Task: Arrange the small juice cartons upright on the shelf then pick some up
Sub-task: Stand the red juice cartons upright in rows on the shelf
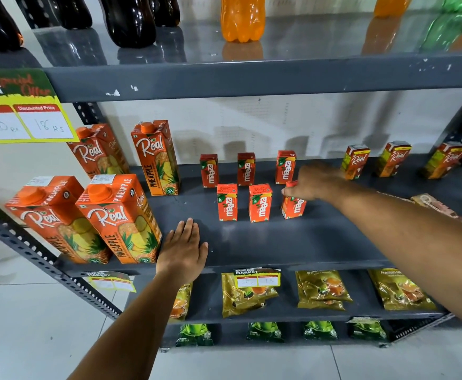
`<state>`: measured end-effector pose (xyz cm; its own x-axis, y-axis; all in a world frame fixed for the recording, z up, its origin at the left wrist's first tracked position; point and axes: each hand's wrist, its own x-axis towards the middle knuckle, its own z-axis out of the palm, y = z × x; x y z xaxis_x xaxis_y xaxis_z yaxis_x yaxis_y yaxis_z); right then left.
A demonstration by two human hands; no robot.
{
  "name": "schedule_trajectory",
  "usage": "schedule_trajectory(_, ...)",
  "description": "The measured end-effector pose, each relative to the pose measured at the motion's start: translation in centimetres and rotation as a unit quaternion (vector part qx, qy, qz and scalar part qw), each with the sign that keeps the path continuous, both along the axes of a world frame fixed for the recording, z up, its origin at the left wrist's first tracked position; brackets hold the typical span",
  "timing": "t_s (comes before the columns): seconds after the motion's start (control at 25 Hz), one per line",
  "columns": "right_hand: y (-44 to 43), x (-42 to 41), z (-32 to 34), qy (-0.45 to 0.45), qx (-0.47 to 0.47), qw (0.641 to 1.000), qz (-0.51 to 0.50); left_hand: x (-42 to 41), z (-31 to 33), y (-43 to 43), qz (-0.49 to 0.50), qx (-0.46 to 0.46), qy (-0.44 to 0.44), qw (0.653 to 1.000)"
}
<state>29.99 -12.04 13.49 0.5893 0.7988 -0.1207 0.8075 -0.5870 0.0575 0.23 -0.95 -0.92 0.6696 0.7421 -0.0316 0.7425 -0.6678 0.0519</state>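
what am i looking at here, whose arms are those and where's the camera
There is no machine: one camera worn on a person's head looks forward and down at a shop shelf. The two bare arms are that person's. The left hand lies flat and open on the shelf beside large pineapple juice cartons. The right hand grips the top of a small red juice carton, which stands slightly tilted. Five more small cartons stand upright in two rows next to it.

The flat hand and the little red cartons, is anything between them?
No. In the head view, only bare shelf lies between the left hand and the small cartons.
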Motion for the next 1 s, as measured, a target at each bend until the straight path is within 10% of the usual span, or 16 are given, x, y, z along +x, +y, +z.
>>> schedule_trajectory(0.32, -6.7, 6.8, 1.7, 0.083, 0.1, 0.99, -0.052, -0.9, 0.6, 0.6, -0.015, -0.038, 0.018, 0.999)
schedule_trajectory(0.6, -17.6, 20.0, 1.2, 0.085, 0.035, 0.995, -0.024, 10.3, 1.6, -12.5, -0.139, 0.063, -0.201, 0.968)
schedule_trajectory(1.0, -14.1, 20.6, -2.9, 0.085, -0.002, 0.992, 0.095, 27.3, 0.7, -20.6, -0.118, 0.013, 0.012, 0.993)
